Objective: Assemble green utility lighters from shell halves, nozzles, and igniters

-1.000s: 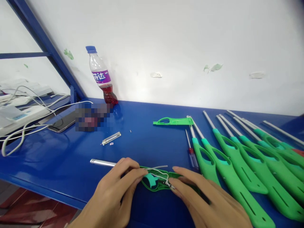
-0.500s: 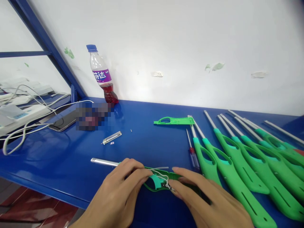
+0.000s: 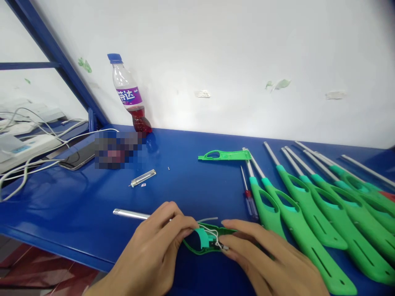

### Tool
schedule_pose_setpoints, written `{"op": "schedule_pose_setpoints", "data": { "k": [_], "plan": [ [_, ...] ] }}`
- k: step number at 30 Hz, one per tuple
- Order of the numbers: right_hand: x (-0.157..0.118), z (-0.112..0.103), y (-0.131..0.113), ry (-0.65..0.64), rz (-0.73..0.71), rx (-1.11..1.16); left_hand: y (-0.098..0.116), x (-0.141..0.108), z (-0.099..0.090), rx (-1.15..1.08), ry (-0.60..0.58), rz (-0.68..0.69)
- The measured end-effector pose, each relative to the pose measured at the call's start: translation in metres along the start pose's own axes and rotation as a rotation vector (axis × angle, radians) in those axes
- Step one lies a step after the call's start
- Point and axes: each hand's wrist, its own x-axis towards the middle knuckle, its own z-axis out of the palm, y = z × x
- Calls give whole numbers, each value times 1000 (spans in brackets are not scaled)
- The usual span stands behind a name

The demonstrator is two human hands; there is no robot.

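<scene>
Between my hands lies an opened green stick lighter [image 3: 197, 250], its long metal tube [image 3: 131, 213] pointing left. Inside the shell I see a turquoise trigger [image 3: 203, 238], thin white wires [image 3: 213, 231] and a small dark part with a metal end. My left hand [image 3: 151, 250] is closed round the lighter's front, by the trigger; its palm side is hidden. My right hand [image 3: 268, 255] grips the handle end, thumb and fingertips at the wires and the dark part. A loose green shell half [image 3: 231, 155] rests farther back, and a clear fuel tank [image 3: 143, 178] lies to the left.
Several assembled green lighters [image 3: 311, 222] are spread on the right, beside a screwdriver [image 3: 251, 203]. A bottle of red drink [image 3: 131, 96] stands against the wall. At left are a phone [image 3: 77, 158], white cables [image 3: 27, 164] and a blurred patch. The blue table's [image 3: 77, 250] front edge runs lower left.
The lighter's tube end has dipped slightly and shifted left with my left hand. My right fingers have moved a little on the wires and dark part, leaving the metal end more visible.
</scene>
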Motion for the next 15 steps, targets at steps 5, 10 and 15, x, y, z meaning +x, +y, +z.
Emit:
{"op": "schedule_pose_setpoints", "data": {
  "k": [5, 10, 15],
  "plan": [
    [-1, 0, -2, 17, 6, 11, 2, 1, 0, -3, 9, -5],
    [2, 0, -4, 29, 15, 6, 3, 1, 0, -4, 0, 1],
    [6, -2, -8, 69, -5, 32, 2, 1, 0, -28, -7, -1]
  ]
}}
